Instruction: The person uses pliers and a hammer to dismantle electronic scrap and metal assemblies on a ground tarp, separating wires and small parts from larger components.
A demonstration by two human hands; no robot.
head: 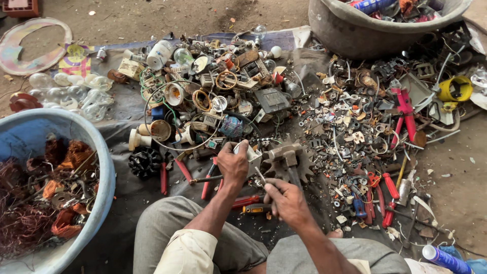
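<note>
1. Left hand [233,165] clamped around a small white plastic part [249,153], held just above the dark ground sheet [127,187] in front of the knees.
2. Right hand [286,199] closed on a thin metal tool [260,176], its tip pressed against the underside of the white plastic part; hands close together, nearly touching.
3. Just right of the white part, a toothed metal gear [290,161] lying on the sheet, touching or almost touching the work.
4. Red-handled pliers [209,178] on the sheet directly under the left hand; a red and black screwdriver [251,204] lying near the right wrist.
5. Beyond the hands, a heaped pile of electrical scrap [213,91]: lamp holders, wire loops, coils, switch pieces.
6. Clear glass bulbs [76,94] in a cluster at far left, on the edge of the sheet.
7. Blue basin [99,162] at near left, filled with copper wire [30,203] and orange windings.
8. Grey tub [355,35] at top right, holding mixed scrap.
9. Small broken plastic and metal fragments [350,127] spread to the right, with red cutters [406,114] among them and a yellow part [455,89] near the far right edge.
</note>
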